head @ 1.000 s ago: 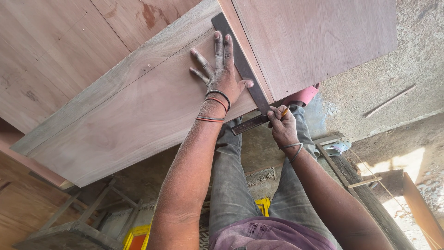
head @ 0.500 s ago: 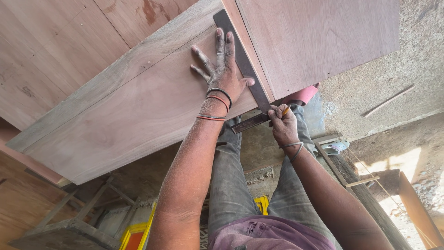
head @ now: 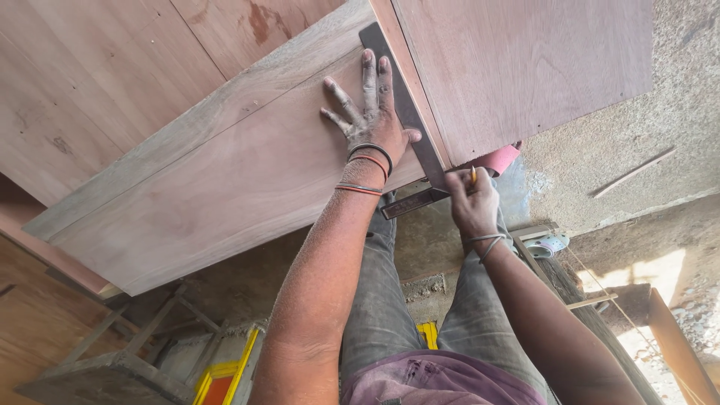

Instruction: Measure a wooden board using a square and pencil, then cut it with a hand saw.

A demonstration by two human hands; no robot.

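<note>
pressing: left hand lies flat w/ fingers spread wide on the wooden board, palm down, thumb side touching the metal try square
left wrist: black, red and thin bangles round it, forearm dusty
gripping: right hand is closed round a yellow pencil, fist at the near edge of the board, just beside the square's lower end
pencil: only the short top end shows above the fingers; tip hidden, can't tell if it touches wood
try square: dark blade runs along the board from far edge to near edge, tilted w/ the board; its stock sits under the near edge, betw. the two hands
board: long greyish-brown plank w/ a lengthwise line, lying slanted across the view, left end lower in frame
plywood sheet: reddish, to the right of the square, its edge right against the blade
red block: pokes out under the plywood's near corner
legs: grey dusty trousers below the board, purple shirt hem at bottom
floor: rough concrete on the right, thin stick lying on it
tape roll: pale, near right wrist, on a wood frame
wooden stand: lower left, yellow-red object beside it
</note>
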